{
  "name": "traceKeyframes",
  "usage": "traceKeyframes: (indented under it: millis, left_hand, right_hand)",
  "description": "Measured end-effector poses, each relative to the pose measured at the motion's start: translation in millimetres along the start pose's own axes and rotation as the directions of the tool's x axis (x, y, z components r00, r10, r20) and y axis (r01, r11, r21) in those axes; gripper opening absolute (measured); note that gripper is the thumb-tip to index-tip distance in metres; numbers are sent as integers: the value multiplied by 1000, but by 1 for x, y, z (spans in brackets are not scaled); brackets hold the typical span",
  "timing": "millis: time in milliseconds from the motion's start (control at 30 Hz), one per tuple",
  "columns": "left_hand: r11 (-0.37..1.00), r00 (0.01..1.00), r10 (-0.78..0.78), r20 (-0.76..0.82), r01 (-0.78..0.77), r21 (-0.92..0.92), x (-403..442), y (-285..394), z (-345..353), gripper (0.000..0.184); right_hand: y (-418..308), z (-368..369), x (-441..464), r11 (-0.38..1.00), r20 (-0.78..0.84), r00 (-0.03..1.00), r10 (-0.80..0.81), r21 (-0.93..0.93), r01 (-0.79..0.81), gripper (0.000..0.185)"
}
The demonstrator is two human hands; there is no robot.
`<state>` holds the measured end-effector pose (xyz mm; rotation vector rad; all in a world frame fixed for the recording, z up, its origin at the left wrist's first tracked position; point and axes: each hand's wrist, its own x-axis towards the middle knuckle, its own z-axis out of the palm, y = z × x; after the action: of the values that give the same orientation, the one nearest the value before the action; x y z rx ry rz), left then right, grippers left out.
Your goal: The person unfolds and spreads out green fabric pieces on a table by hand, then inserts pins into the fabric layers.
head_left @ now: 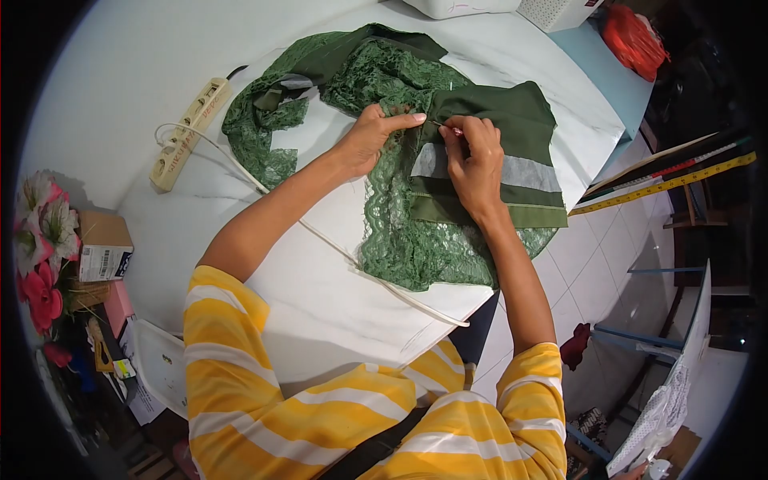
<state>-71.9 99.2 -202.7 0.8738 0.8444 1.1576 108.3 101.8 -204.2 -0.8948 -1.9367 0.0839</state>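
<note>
Green lace fabric (388, 232) lies on the white marbled table (308, 336), joined to a plain dark green piece (496, 108) that has a grey strip (528, 172) across it. My left hand (372, 138) pinches the lace near the seam, thumb stretched toward the right. Just right of it, my right hand (476, 160) is closed around a small tool (456, 130) with a reddish handle, its thin dark tip at the seam between the hands. The exact kind of tool is hard to make out.
A power strip (188, 134) with a white cable (320, 236) crosses the table's left side. Flowers (40, 240) and a cardboard box (104, 244) stand far left. At right are a yellow measuring tape (680, 180) and a red plastic bag (632, 42).
</note>
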Motion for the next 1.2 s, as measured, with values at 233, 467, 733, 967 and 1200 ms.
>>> traceKeyframes:
  millis: [233, 467, 733, 967, 1200]
  left_hand:
    - [999, 999, 32, -8, -32, 23, -2, 0, 4, 6]
    - [999, 998, 0, -55, -2, -36, -4, 4, 8, 8]
    - [998, 994, 64, -91, -63, 11, 1, -5, 6, 9]
    - [999, 988, 54, -148, -53, 8, 1, -7, 8, 7]
    - [998, 997, -28, -73, 24, -54, -5, 8, 12, 6]
  right_hand:
    - [0, 2, -4, 995, 67, 996, 56, 79, -61, 10]
    - [-3, 2, -2, 997, 55, 998, 37, 61, -41, 12]
    - [-2, -1, -1, 996, 11, 999, -46, 71, 45, 13]
    - [-4, -3, 2, 987, -44, 986, -159, 28, 161, 12]
    - [-7, -4, 0, 998, -51, 998, -48, 25, 50, 9]
